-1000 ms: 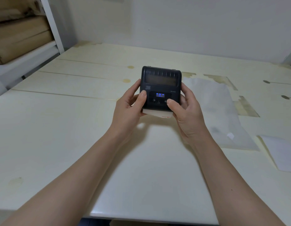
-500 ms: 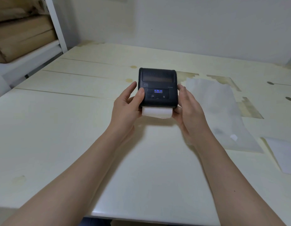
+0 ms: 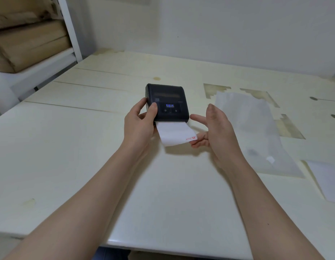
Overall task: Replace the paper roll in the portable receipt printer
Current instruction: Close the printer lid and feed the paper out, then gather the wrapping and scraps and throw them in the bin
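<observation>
A black portable receipt printer [image 3: 169, 99] with a lit blue display sits low over the white table [image 3: 69, 147], its lid closed. A strip of white paper [image 3: 174, 135] with a red mark at one corner sticks out of its front slot towards me. My left hand [image 3: 139, 124] grips the printer's left side, thumb on the top face. My right hand [image 3: 214, 128] is off the printer, just right of it, fingers spread and relaxed. Its lower fingers touch the paper's right corner from beneath.
A clear plastic bag [image 3: 247, 128] lies flat on the table to the right of my right hand. A white sheet [image 3: 328, 181] lies at the far right edge. A white shelf with cardboard boxes [image 3: 29, 44] stands at the back left.
The paper strip has come much further out of the slot. My right hand has let go of the printer's right side and opened beside the paper. The left hand keeps its grip.
</observation>
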{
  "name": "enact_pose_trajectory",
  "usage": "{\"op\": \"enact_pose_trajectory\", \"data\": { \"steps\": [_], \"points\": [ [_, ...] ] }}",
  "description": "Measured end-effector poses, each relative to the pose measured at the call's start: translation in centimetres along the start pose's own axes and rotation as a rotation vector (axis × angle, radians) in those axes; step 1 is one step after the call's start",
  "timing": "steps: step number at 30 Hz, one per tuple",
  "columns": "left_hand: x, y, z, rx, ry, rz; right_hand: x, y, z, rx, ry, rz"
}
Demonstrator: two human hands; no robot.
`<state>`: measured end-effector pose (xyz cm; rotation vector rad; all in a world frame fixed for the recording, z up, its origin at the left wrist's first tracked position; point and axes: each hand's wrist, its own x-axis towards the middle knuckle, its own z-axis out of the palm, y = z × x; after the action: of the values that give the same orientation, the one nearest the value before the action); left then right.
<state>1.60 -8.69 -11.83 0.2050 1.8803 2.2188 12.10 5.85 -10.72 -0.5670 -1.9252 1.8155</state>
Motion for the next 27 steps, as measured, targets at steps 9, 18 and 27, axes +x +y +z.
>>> {"op": "enact_pose_trajectory", "data": {
  "steps": [9, 18, 27],
  "points": [
    [0.2, -0.7, 0.1, 0.198, 0.005, 0.041, -0.4, -0.1, -0.2, -0.012, 0.031, -0.008],
    [0.1, -0.7, -0.4, 0.508, 0.031, 0.175, -0.6, -0.2, 0.1, -0.012, 0.047, 0.003],
    [-0.8, -0.8, 0.0, 0.660, 0.214, 0.304, -2.7, -0.8, -1.0, -0.130, 0.240, -0.133]
  ]
}}
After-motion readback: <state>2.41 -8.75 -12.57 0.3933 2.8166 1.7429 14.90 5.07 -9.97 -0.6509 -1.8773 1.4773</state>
